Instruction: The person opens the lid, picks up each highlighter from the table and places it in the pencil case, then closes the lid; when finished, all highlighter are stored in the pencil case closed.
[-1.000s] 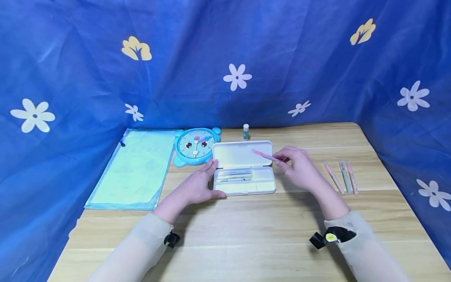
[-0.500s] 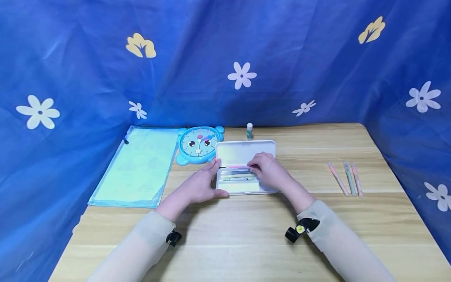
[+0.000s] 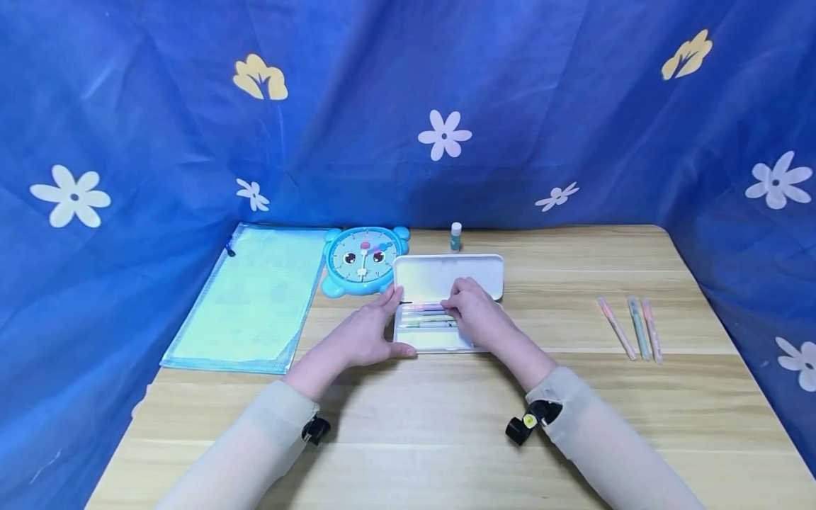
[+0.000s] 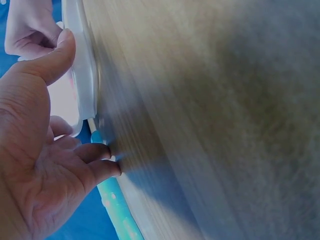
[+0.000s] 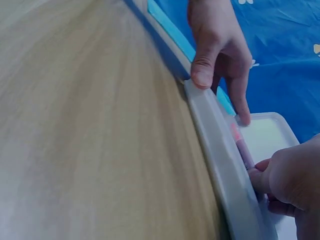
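Head view high, facing forward-down; wrist views low, close, both sharing pencil case (image 3: 446, 304) edge.

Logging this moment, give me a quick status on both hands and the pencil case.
Left hand steadies open pencil case at its left end. Right hand sets pink pen in tray. Three pens lie apart on table; nothing blocking.

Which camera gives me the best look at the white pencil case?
The head view: the whole pencil case shows, lid open, pens inside, both hands on it. The right wrist view shows only its near rim edge-on; the left wrist view shows just one blurred end.
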### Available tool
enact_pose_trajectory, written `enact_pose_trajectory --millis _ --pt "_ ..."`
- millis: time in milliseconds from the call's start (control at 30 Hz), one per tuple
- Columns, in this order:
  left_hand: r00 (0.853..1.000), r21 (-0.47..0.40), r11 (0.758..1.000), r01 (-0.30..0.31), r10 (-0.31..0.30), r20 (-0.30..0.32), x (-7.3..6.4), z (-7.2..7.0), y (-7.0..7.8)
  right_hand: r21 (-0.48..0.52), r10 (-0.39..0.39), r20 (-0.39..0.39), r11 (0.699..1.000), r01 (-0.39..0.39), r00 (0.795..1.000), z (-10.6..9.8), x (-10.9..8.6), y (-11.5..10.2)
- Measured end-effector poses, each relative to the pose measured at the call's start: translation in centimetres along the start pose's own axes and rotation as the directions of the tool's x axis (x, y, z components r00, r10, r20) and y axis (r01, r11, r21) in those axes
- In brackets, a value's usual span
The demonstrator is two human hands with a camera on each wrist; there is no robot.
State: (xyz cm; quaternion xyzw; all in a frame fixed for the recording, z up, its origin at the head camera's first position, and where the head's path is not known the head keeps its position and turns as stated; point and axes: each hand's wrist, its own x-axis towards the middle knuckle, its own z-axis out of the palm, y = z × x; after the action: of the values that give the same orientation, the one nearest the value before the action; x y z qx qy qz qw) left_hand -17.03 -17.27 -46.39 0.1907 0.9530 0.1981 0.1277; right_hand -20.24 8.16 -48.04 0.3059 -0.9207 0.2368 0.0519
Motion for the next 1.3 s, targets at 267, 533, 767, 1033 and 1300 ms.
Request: enact_pose_trajectory --millis 267,533,767,1033,1300 --pt "1.000 -0.001 1.000 -0.004 0.004 0.000 0.0 -0.1 -0.1 0.033 -0.044 0.004 0.998 0.044 0.999 -0.2 -0.3 0.1" --pt "1.000 0.003 1.000 -0.003 0.003 0.009 -0.1 -0.2 0.0 0.022 -0.043 0.043 0.999 0.042 0.998 -0.3 -0.3 0.1" --pt "1.000 -0.002 1.000 -0.003 0.003 0.007 0.0 -0.2 0.1 0.030 -0.019 0.039 0.999 0.018 0.999 -0.3 -0.3 0.2" --pt "1.000 0.004 1.000 -0.002 0.002 0.010 -0.1 -0.3 0.1 0.079 -0.031 0.057 0.996 0.027 0.998 -1.4 -0.1 0.5" --pt "1.000 -0.002 1.000 -0.008 0.008 0.005 0.0 -0.3 0.0 0.120 -0.005 0.038 0.993 0.000 0.999 -3.2 -0.4 1.7"
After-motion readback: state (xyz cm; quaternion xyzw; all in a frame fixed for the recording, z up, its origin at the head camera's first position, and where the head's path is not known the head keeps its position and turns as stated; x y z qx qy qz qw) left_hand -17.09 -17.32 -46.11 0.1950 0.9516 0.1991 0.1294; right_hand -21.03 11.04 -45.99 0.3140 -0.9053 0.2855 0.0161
